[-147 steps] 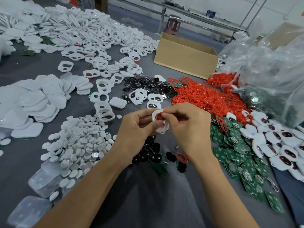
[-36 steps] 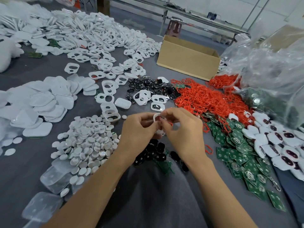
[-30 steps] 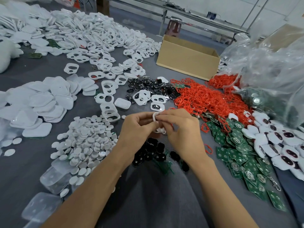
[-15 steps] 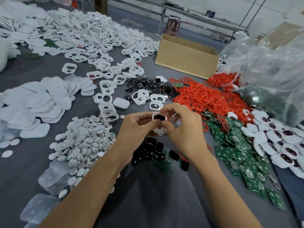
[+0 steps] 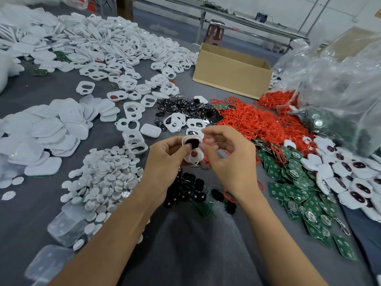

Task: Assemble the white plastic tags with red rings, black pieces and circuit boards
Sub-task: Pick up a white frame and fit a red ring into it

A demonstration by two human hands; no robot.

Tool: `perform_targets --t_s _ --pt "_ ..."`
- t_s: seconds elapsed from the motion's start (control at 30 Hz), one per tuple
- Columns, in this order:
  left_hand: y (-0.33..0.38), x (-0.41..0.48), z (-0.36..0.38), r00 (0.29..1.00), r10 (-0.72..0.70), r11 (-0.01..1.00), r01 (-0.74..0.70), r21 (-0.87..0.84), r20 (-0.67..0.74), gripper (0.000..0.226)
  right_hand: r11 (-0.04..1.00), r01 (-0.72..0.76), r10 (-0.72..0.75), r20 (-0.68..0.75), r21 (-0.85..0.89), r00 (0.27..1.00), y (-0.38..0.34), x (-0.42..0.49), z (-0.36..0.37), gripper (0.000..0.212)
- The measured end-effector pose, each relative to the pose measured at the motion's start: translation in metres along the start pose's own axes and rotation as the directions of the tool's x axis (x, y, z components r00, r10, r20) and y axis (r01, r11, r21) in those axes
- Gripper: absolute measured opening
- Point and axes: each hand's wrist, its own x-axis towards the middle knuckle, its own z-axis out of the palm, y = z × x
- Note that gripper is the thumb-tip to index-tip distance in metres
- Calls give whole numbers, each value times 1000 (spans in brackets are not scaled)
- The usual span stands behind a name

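Over grey tabletop (image 5: 185,254): left hand (image 5: 165,157) pinches white plastic tag (image 5: 194,156) by its rim, oval black piece (image 5: 192,143) seated. Right hand (image 5: 226,159) slack, apparently empty. Tag likely light, stiff, slick.

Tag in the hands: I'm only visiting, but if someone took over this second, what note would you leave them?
Hands: left grip holds the tag; right grip hovers beside it, fingers loose, nothing seen in it.
Parts: rings ahead right, boards on the right, black pieces by the wrists, finished tags far right.
Done: a black piece sits in the tag's upper opening.
Left: the lower opening looks unfilled; probably a board goes in next, then the tag joins the finished pile.
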Motion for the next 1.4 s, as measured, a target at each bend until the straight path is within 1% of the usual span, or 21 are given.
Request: perform_targets --t_s 0.07,0.13,0.27,0.43,0.5,0.57,0.6,0.63,0.67,0.7,0.73,0.8,0.83,0.87,0.9,0.97,1.07,1.17,1.23,1.3,1.4 --pt "0 -1 0 1000 32 999 -32 30 -1 18 993 -116 114 61 34 992 -1 0 0 27" --pt "0 -1 0 997 74 994 -75 78 20 22 982 -182 176 111 46 978 -1 1 0 19" --pt "-1 -3 2 983 174 966 -181 185 58 23 973 -211 201 103 96 974 2 0 -1 8" --pt "-3 -4 1 949 307 881 -312 356 71 34 967 -221 216 51 124 975 6 -1 3 10" --pt "-4 -4 1 942 329 865 -330 377 70 36 970 -208 206 28 125 978 7 -3 6 12" --pt "-3 -5 1 944 323 887 -327 325 69 30 964 -209 209 16 163 978 8 -2 6 12" --pt "-1 -6 3 952 298 921 -305 243 68 23 949 -218 220 18 227 975 9 -1 5 11" --pt "1 -7 4 965 250 959 -258 121 74 16 918 -231 234 31 321 972 10 0 2 11" --pt "3 -7 5 979 189 982 -190 0 82 19 873 -245 247 52 421 968 11 2 -2 12" --pt "4 -7 5 987 129 988 -119 -99 100 29 821 -261 255 83 507 963 13 3 -4 14" --pt "4 -5 5 988 83 987 -64 -145 127 34 765 -285 257 131 577 957 13 3 -6 14" --pt "4 -4 2 972 16 990 18 -142 233 33 611 -365 259 258 703 931 15 2 -5 12" --pt "4 -4 2 949 -23 987 72 -146 314 30 516 -413 264 319 751 910 15 1 -3 14" --pt "3 -5 1 919 -64 975 141 -173 390 26 447 -448 265 364 774 893 15 -1 -1 19" --pt "4 -6 0 891 -97 955 209 -212 444 24 414 -466 261 389 782 884 15 -2 0 23" --pt "4 -6 -1 867 -123 911 292 -292 482 22 427 -473 243 406 770 881 14 -3 1 25" --pt "2 -5 -1 878 -111 868 314 -384 466 16 479 -491 243 427 728 871 15 -3 2 24" --pt "2 -4 0 902 -117 869 295 -397 415 13 499 -483 254 412 720 875 18 -1 3 26" --pt "2 -2 3 936 -123 864 265 -428 330 14 516 -485 291 388 706 874 19 -1 3 19" --pt "4 0 3 971 -110 874 197 -444 214 11 526 -507 322 392 683 862 20 0 2 14" --pt "4 2 1 996 -45 925 70 -373 76 22 542 -529 319 422 653 848 19 -2 2 21"
